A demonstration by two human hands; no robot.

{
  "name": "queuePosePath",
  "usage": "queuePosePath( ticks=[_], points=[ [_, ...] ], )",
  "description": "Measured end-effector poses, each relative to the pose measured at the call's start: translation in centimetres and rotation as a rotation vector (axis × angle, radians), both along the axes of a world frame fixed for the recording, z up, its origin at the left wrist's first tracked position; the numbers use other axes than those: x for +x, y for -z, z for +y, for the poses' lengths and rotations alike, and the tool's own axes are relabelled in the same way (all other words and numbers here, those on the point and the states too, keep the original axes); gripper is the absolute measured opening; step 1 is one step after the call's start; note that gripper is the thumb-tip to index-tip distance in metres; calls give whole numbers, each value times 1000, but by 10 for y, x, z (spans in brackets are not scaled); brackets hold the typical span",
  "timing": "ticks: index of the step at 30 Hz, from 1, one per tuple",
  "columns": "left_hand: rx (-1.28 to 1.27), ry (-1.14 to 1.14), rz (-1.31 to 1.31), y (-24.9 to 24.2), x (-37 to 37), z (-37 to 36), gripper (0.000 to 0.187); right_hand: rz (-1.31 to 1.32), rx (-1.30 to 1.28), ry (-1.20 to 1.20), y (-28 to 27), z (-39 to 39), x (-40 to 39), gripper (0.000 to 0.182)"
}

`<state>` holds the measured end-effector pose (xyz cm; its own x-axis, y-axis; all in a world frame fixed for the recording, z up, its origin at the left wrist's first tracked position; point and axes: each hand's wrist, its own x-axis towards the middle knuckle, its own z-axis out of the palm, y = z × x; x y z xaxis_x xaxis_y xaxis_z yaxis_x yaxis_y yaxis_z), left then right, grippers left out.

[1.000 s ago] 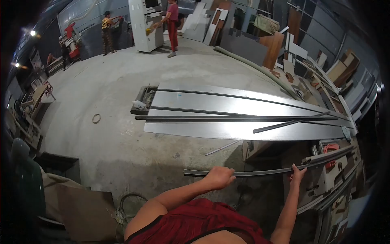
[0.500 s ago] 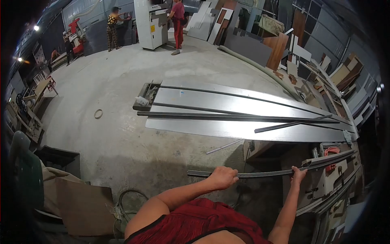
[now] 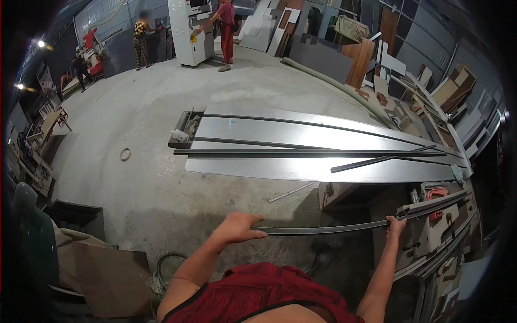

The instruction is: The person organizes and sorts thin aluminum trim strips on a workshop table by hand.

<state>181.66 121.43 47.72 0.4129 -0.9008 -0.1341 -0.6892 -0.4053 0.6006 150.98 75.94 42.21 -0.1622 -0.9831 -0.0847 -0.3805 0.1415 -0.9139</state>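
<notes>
A long, narrow dark-grey metal strip (image 3: 323, 231) runs crosswise in front of my body. My right hand (image 3: 396, 226) is closed around it toward its right part. At the strip's left end is my left hand (image 3: 238, 228), with fingers above and thumb below, spread apart; the end lies between them, and whether the palm touches it cannot be made out. Beyond the strip stands a long silver table (image 3: 258, 168) with dark slots. A long dark bar (image 3: 301, 153) and a shorter dark bar (image 3: 366, 162) lie across it, overlapping at the right.
An open box (image 3: 186, 129) adjoins the table's left end. Machine parts with an orange-red piece (image 3: 435, 192) sit to my right. A tape-like ring (image 3: 125, 154) and a thin light strip (image 3: 292, 192) lie on the floor. A person (image 3: 226, 32) stands by a white cabinet machine (image 3: 188, 37).
My left hand has slid left along the metal strip to its left end, and its fingers have spread. The right hand keeps its grip. My view has shifted slightly.
</notes>
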Motion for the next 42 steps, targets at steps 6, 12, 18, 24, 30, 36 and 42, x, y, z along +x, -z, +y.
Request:
queuePosePath(
  ticks=[6, 12, 18, 24, 30, 36, 42],
  points=[
    [67, -56, 224, 4, 10, 28, 51, 73, 55, -2, -19, 3, 0, 94],
    [-38, -129, 368, 3, 0, 19, 45, 73, 58, -4, -25, 1, -1, 93],
    [-96, -89, 331, 5, -15, -3, 43, 42, 40, -36, -25, 0, -4, 94],
    [-182, -15, 303, 19, -17, -10, 37, 52, 50, -34, -18, -15, -11, 95],
    [-238, -6, 278, 25, -19, -11, 35, 20, -15, 38, 10, -39, -22, 95],
    [-292, -41, 189, 24, -27, -13, 34, 49, 73, -50, -23, -16, -11, 90],
    [-323, -86, 171, 22, -32, -19, 32, -34, 16, -148, -4, -34, -40, 58]
  ],
)
